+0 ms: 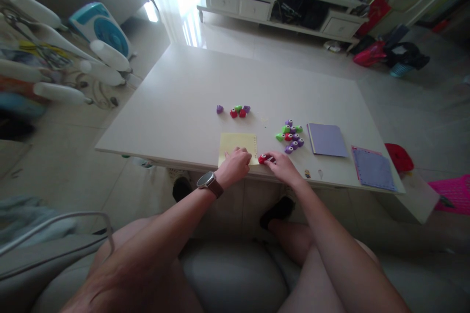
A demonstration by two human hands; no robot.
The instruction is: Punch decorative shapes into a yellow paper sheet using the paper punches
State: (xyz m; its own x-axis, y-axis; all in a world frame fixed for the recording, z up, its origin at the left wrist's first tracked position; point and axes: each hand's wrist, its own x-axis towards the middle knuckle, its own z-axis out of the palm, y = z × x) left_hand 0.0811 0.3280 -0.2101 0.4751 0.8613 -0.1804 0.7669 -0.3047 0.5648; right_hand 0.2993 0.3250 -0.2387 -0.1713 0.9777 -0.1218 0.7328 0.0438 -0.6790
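Observation:
A square of yellow paper (pixel 235 141) lies at the table's front edge, with a column of small marks along its right side. My left hand (pixel 238 162), wearing a watch, is closed with curled fingers on the paper's lower part. Just right of the paper, my right hand (pixel 282 165) grips a small red craft punch (pixel 262 158) with a round white-rimmed top. The punch sits by the sheet's lower right corner; whether paper is inside it I cannot tell. Several purple, green and red craft punches (pixel 293 142) are clustered farther right.
Another group of punches (pixel 242 113) stands beyond the paper, with a purple one (pixel 219 109) apart. Right of me lie a stack of purple paper (pixel 328 140) and purple sheets (pixel 374 170) with marked edges. Two small items (pixel 307 173) lie near the front edge of the white table (pixel 176 93).

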